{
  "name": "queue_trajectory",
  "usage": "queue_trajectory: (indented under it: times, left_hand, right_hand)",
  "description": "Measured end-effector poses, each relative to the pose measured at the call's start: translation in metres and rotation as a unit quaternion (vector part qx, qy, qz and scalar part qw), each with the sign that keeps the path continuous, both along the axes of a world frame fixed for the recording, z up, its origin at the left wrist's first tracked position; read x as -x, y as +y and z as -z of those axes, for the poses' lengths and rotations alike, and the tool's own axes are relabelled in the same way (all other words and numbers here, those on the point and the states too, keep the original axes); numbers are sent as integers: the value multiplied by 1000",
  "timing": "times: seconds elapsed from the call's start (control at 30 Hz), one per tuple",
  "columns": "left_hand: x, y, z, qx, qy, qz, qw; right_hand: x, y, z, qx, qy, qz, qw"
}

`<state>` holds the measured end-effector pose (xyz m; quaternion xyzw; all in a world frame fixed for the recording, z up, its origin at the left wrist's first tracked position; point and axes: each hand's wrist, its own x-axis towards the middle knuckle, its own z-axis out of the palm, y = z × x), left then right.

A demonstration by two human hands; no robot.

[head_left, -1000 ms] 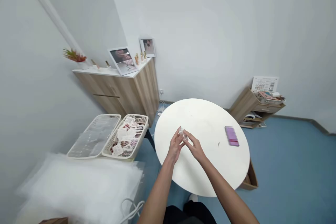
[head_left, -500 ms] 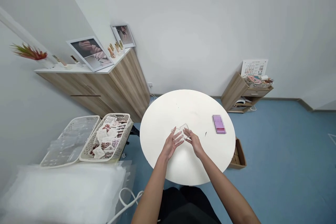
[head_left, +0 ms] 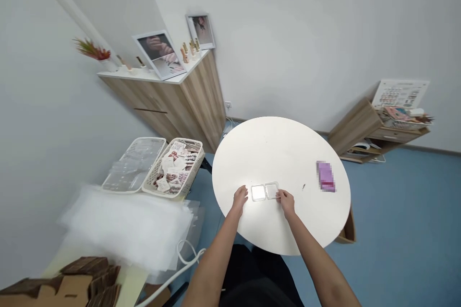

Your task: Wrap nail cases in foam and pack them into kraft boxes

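A small clear plastic case (head_left: pixel 258 193) lies unfolded on the white round table (head_left: pixel 266 153), its two square halves side by side. My right hand (head_left: pixel 286 201) pinches the outer edge of the right half. Just left of the case is my left hand (head_left: pixel 240 198), apart from it, fingers loosely extended with nothing in them. To the right, a purple blurred-out item (head_left: pixel 326 176) rests on the table, and a small dark object (head_left: pixel 303 186) too tiny to name lies between it and my right hand.
On the left stand a basket of printed cards and packets (head_left: pixel 173 168), a basket of clear plastic pieces (head_left: pixel 135 163) and a stack of translucent sheets (head_left: pixel 133 230). Brown cardboard (head_left: pixel 72 288) sits lower left. A wooden cabinet (head_left: pixel 198 100) and a small shelf (head_left: pixel 360 124) stand behind.
The clear case, between both hands before, now lies unfolded on the table. My left hand has come off it to the left; my right holds its right edge. The view has turned left.
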<state>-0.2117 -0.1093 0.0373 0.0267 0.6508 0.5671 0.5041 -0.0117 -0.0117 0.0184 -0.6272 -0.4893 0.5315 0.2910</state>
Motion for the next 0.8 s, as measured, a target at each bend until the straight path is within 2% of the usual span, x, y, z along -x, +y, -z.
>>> queue_trajectory:
  times: [0.1, 0.17, 0.27, 0.37, 0.47, 0.57, 0.67, 0.8]
  left_hand:
    - [26, -20, -17, -26, 70, -29, 997]
    - [50, -37, -32, -45, 198, -46, 978]
    - [92, -72, -53, -31, 441, -66, 895]
    - [132, -115, -62, 28, 568, -73, 819]
    - [159, -156, -57, 85, 615, -54, 782]
    - [171, -187, -48, 108, 622, -13, 776]
    - [176, -203, -40, 111, 621, 39, 775]
    - [180, -211, -36, 116, 620, 94, 770]
  right_hand:
    - [11, 10, -4, -92, -129, -12, 987]
    - [31, 15, -11, -146, -175, -46, 973]
    - [82, 12, -27, -199, -179, -133, 954]
    - [143, -3, -44, -248, -150, -217, 932]
    - [206, -27, -60, -297, -112, -294, 901]
    - [266, -54, -73, -336, -80, -360, 867]
    - [322, -82, -81, -362, -82, -424, 826]
    - [384, -115, -86, -378, -132, -498, 769]
